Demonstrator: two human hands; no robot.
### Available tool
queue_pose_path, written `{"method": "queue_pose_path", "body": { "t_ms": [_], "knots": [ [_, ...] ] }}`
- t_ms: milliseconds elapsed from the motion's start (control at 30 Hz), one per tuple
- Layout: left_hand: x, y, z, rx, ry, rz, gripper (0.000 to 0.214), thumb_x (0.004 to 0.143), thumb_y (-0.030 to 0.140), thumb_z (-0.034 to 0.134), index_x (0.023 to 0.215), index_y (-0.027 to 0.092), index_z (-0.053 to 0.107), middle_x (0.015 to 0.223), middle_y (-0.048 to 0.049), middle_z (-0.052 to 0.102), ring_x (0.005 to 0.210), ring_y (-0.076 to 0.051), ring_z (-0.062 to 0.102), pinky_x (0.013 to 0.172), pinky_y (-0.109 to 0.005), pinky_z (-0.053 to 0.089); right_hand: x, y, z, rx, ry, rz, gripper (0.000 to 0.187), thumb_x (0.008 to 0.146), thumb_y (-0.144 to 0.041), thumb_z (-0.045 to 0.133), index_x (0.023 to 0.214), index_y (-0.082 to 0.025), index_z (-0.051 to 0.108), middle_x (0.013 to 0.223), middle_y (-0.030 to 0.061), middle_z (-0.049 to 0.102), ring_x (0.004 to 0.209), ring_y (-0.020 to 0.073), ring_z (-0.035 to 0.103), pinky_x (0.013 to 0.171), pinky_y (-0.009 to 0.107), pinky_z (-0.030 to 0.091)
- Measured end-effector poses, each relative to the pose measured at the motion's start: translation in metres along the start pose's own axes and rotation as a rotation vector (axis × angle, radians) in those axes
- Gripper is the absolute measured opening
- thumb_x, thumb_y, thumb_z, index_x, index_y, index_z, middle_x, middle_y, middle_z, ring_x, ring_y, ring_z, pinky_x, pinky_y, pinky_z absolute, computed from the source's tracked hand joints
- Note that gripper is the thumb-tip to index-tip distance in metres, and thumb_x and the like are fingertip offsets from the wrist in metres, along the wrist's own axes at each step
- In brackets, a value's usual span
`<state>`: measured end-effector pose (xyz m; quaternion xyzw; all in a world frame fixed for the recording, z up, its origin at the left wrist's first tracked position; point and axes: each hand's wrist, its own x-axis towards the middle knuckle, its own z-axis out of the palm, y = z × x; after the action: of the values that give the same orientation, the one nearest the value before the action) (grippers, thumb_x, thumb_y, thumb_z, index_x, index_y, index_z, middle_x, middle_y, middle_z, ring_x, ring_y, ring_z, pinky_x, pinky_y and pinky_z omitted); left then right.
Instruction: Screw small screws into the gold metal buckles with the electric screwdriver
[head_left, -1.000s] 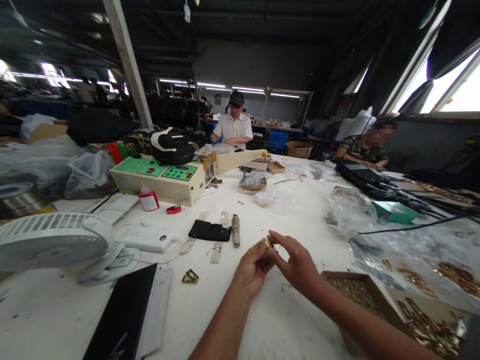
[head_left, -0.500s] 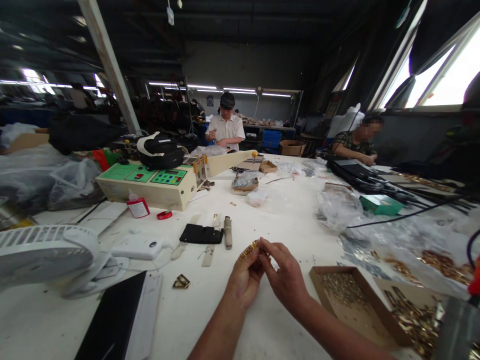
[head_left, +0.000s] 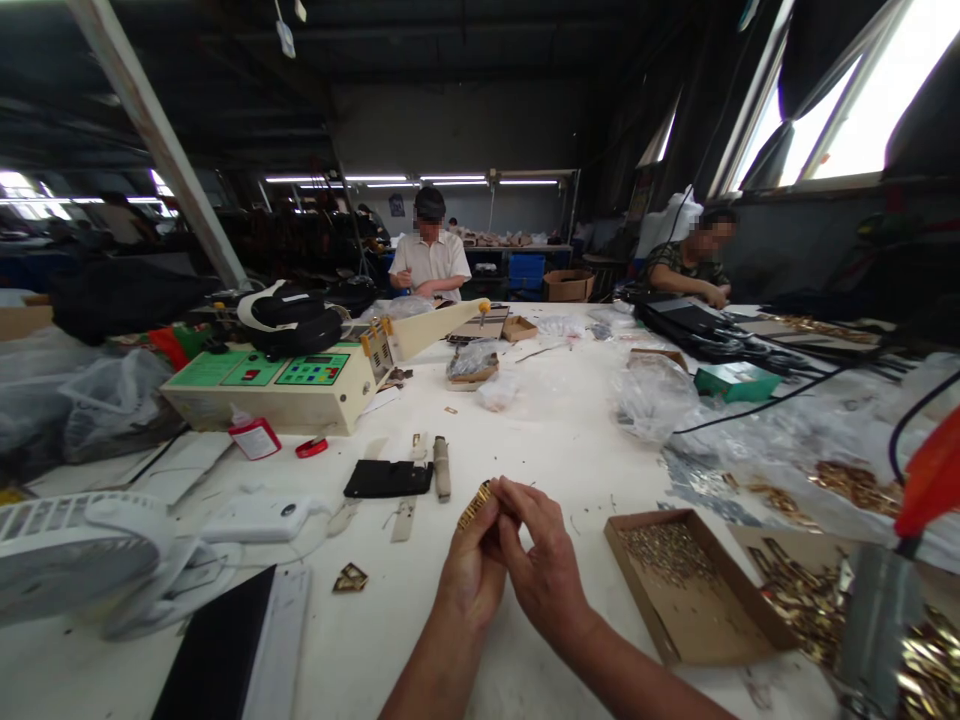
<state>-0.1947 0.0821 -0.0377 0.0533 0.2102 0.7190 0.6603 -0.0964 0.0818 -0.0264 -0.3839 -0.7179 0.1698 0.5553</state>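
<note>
My left hand (head_left: 471,575) and my right hand (head_left: 546,568) meet over the white table (head_left: 570,440) in front of me. Both are closed on a stack of small gold metal pieces (head_left: 475,504), which sticks up above my left fingertips. The right fingers wrap the stack from the right side. A shallow cardboard box (head_left: 686,585) with several tiny gold parts lies just right of my hands. One loose gold piece (head_left: 350,577) rests on the table to the left.
A cream machine with a green panel (head_left: 281,385), a white fan (head_left: 71,550), a black wallet-like pad (head_left: 388,479) and a red-capped bottle (head_left: 253,437) stand to the left. Plastic bags with gold parts (head_left: 832,480) lie right. Two people sit at the far side.
My hands have drawn closer together and slightly nearer to me, with the right fingers now folded over the gold stack. The camera view has swung to the right.
</note>
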Motion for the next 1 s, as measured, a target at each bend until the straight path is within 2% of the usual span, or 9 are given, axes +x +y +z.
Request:
{"method": "queue_pose_path", "body": {
  "t_ms": [133, 300, 467, 600, 700, 833, 900, 1000],
  "knots": [
    [-0.002, -0.004, 0.004, 0.088, -0.009, 0.035, 0.024, 0.076, 0.011, 0.083, 0.100, 0.012, 0.078, 0.105, -0.0094, 0.079, 0.099, -0.019, 0.073, 0.094, -0.027, 0.058, -0.005, 0.004, -0.001, 0.085, -0.017, 0.095, 0.043, 0.098, -0.018, 0.050, 0.139, -0.032, 0.058, 0.133, 0.0051, 0.066, 0.123, 0.0238, 0.059, 0.106, 0.045, 0.051],
    [-0.007, -0.014, 0.009, 0.164, 0.045, 0.066, 0.023, 0.074, 0.011, 0.084, 0.096, 0.012, 0.079, 0.102, -0.0086, 0.079, 0.094, -0.018, 0.074, 0.088, -0.026, 0.060, -0.010, 0.006, -0.014, 0.165, -0.008, 0.161, 0.043, 0.098, -0.018, 0.049, 0.138, -0.031, 0.059, 0.134, 0.0057, 0.064, 0.124, 0.0233, 0.059, 0.108, 0.046, 0.050],
    [-0.017, -0.028, 0.015, 0.227, 0.071, 0.044, 0.025, 0.074, 0.010, 0.084, 0.098, 0.011, 0.078, 0.101, -0.0097, 0.079, 0.091, -0.019, 0.074, 0.083, -0.025, 0.061, -0.016, 0.010, -0.037, 0.233, -0.016, 0.224, 0.049, 0.094, -0.015, 0.051, 0.140, -0.030, 0.057, 0.133, 0.0068, 0.066, 0.123, 0.0249, 0.061, 0.108, 0.049, 0.049],
    [-0.027, -0.042, 0.023, 0.263, 0.087, 0.050, 0.021, 0.074, 0.007, 0.082, 0.094, 0.011, 0.078, 0.092, -0.0077, 0.079, 0.080, -0.017, 0.074, 0.077, -0.024, 0.062, -0.016, 0.001, -0.068, 0.277, -0.030, 0.234, 0.058, 0.090, -0.015, 0.055, 0.146, -0.030, 0.050, 0.133, 0.0064, 0.067, 0.124, 0.0248, 0.062, 0.108, 0.048, 0.051],
    [-0.034, -0.054, 0.033, 0.282, 0.114, 0.036, 0.018, 0.075, 0.004, 0.080, 0.090, 0.013, 0.077, 0.087, -0.0065, 0.079, 0.076, -0.016, 0.074, 0.076, -0.026, 0.064, -0.021, -0.004, -0.109, 0.191, 0.052, 0.210, 0.055, 0.091, -0.020, 0.058, 0.145, -0.030, 0.050, 0.134, 0.0072, 0.066, 0.124, 0.0268, 0.061, 0.108, 0.049, 0.050],
    [-0.039, -0.069, 0.048, 0.307, 0.158, 0.033, 0.019, 0.072, 0.001, 0.078, 0.086, 0.014, 0.077, 0.087, -0.0056, 0.079, 0.076, -0.019, 0.076, 0.074, -0.029, 0.066, -0.046, 0.007, -0.192, 0.030, 0.149, 0.229, 0.048, 0.093, -0.026, 0.059, 0.140, -0.032, 0.055, 0.122, 0.0064, 0.070, 0.115, 0.0272, 0.065, 0.101, 0.046, 0.055],
    [-0.039, -0.077, 0.054, 0.325, 0.179, 0.025, 0.018, 0.072, 0.001, 0.077, 0.084, 0.014, 0.076, 0.085, -0.0058, 0.079, 0.075, -0.020, 0.076, 0.073, -0.031, 0.067, -0.063, 0.017, -0.239, -0.084, 0.237, 0.306, 0.041, 0.093, -0.031, 0.059, 0.134, -0.032, 0.059, 0.118, 0.0059, 0.070, 0.110, 0.0270, 0.067, 0.098, 0.045, 0.056],
    [-0.041, -0.090, 0.064, 0.338, 0.196, -0.003, 0.016, 0.072, 0.000, 0.075, 0.081, 0.013, 0.076, 0.082, -0.0062, 0.079, 0.074, -0.020, 0.076, 0.073, -0.033, 0.067, -0.080, 0.036, -0.300, -0.263, 0.424, 0.511, 0.039, 0.090, -0.045, 0.063, 0.126, -0.030, 0.063, 0.119, 0.0065, 0.069, 0.101, 0.0275, 0.069, 0.088, 0.044, 0.059]
  ]
}}
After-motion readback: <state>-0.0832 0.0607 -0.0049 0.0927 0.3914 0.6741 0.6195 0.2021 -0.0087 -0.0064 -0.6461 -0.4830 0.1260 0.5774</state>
